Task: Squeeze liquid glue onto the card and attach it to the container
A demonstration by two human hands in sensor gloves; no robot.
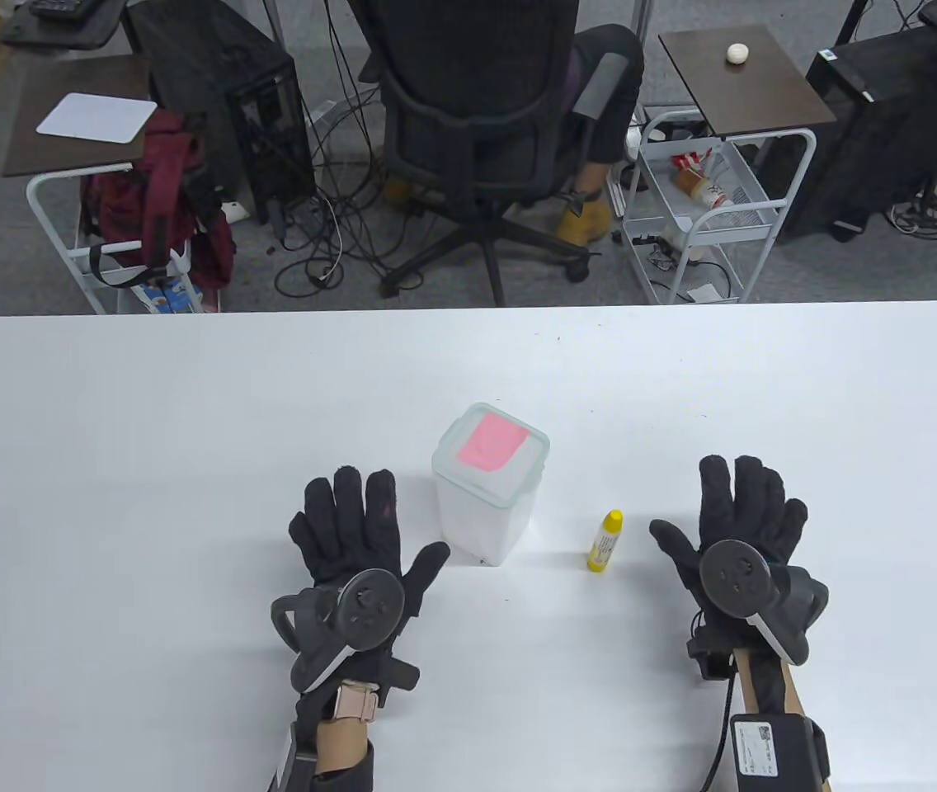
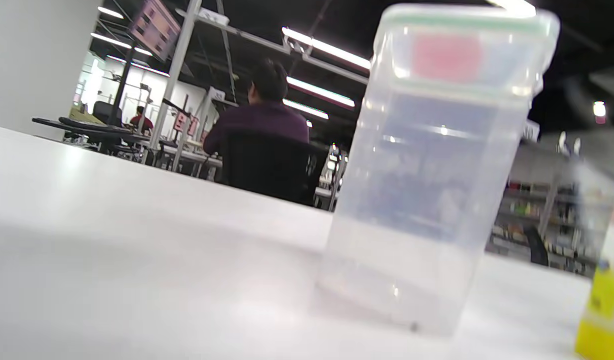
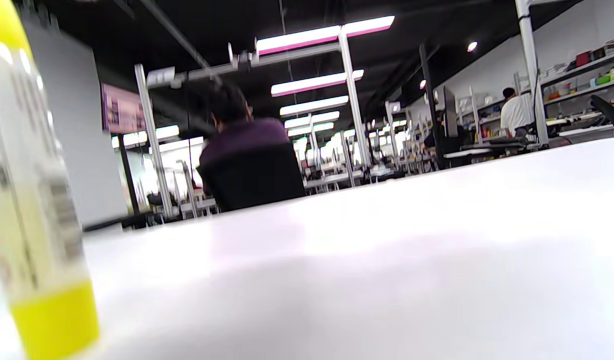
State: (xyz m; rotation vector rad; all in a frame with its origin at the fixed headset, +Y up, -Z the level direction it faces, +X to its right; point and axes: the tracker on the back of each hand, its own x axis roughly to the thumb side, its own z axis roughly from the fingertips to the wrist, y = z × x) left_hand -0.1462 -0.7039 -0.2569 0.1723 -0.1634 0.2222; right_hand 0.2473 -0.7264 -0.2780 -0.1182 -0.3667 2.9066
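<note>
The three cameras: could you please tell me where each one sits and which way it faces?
Table view: overhead, looking down at the table; shows left hand, right hand, both flat.
Left wrist view: low by the tabletop, facing the container; no fingers show.
Right wrist view: low, facing across the table; glue at left; no fingers.
Shared: both wrist views show the glue.

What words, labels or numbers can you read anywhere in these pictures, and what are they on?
None can be read.
Glue bottle: printed label with what looks like a barcode in the right wrist view, too blurred.
Box on the right forearm: white sticker, too small.
Purple hanging sign: too blurred.
Container and pink card: no text.
</note>
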